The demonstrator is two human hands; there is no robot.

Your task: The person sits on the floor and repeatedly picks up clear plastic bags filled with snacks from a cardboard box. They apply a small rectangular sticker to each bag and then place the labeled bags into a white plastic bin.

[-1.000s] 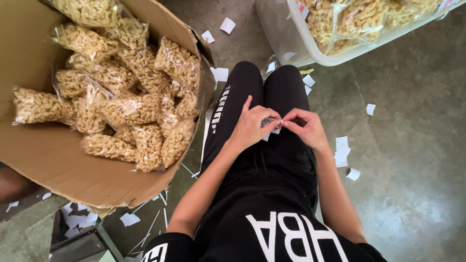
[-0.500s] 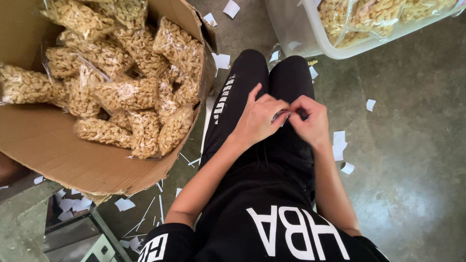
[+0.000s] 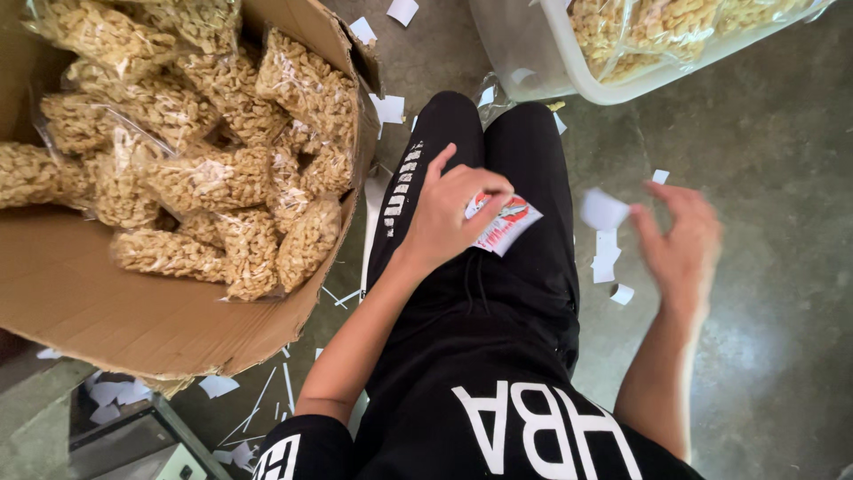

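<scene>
Now your left hand (image 3: 449, 218) pinches a red-and-white label (image 3: 505, 222) over your lap | right hand (image 3: 680, 244), blurred, half open, holds a white paper scrap (image 3: 604, 210) above the floor (image 3: 764, 160) | cardboard box (image 3: 133, 311) of snack bags (image 3: 222, 178) sits left | plastic tub (image 3: 569, 71) ahead | paper bits (image 3: 609, 258) litter the floor.

You sit over a grey concrete floor (image 3: 764, 178) littered with white paper scraps (image 3: 606, 258); a cardboard box (image 3: 133, 320) fills the frame's left, a clear plastic bin (image 3: 551, 62) the top.
</scene>
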